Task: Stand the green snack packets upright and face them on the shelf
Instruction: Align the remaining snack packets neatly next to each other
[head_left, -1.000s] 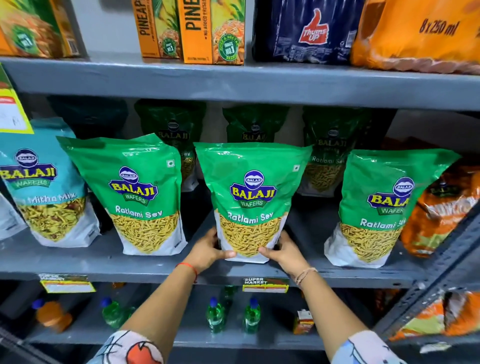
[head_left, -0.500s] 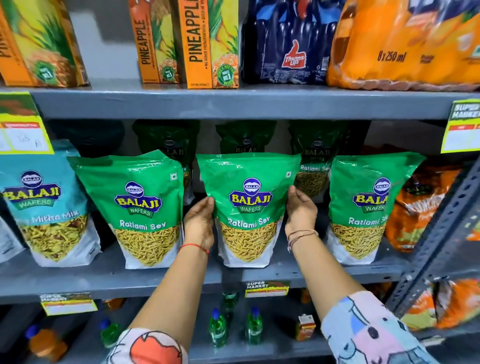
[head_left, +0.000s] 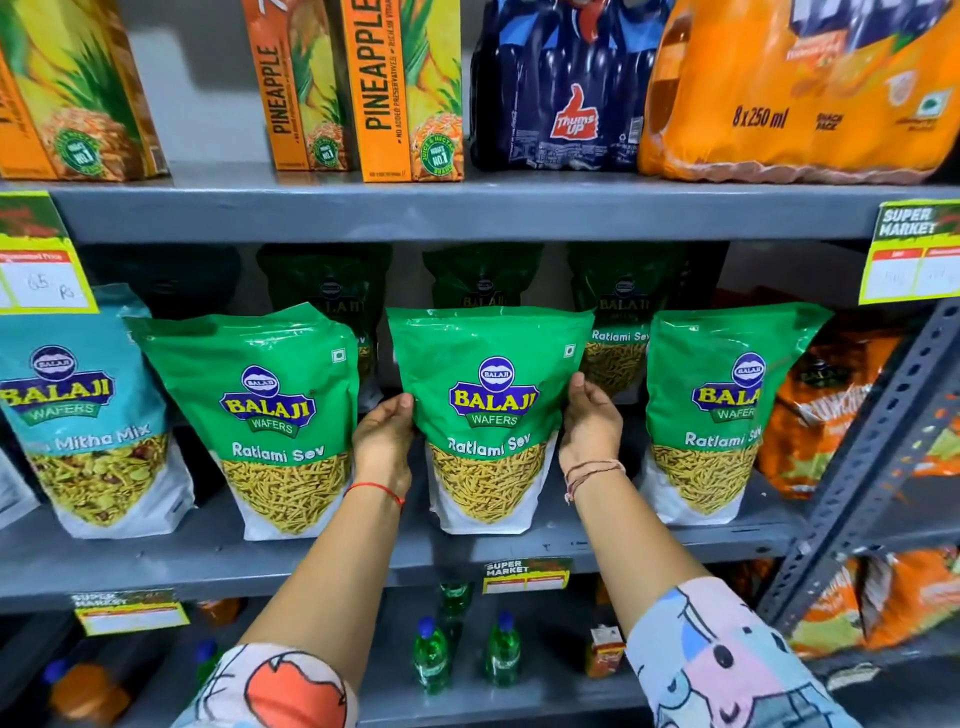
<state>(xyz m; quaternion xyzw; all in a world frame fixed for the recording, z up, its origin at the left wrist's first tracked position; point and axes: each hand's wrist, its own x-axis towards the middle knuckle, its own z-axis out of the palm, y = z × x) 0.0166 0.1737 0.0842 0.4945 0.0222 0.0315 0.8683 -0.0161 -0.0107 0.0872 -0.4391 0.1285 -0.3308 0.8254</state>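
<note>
Three green Ratlami Sev packets stand upright along the front of the grey middle shelf (head_left: 208, 561), labels facing out. The middle packet (head_left: 491, 415) is held between both hands: my left hand (head_left: 383, 439) presses its left edge and my right hand (head_left: 589, 426) presses its right edge, at mid height. The left packet (head_left: 270, 415) leans slightly to the left. The right packet (head_left: 722, 415) stands beside the shelf upright. Behind them, in shadow, stand three more green packets, such as the rear packet (head_left: 483, 280).
A teal Mitha Mix packet (head_left: 83, 415) stands at far left, orange packets (head_left: 826, 410) at far right behind a perforated grey upright (head_left: 883, 447). Juice cartons (head_left: 400, 93) and drink multipacks (head_left: 561, 88) fill the shelf above. Green bottles (head_left: 431, 654) stand below.
Both hands have slid up from the base of the middle packet to its sides at mid height. The view has tilted upward and drawn nearer to the shelf.
</note>
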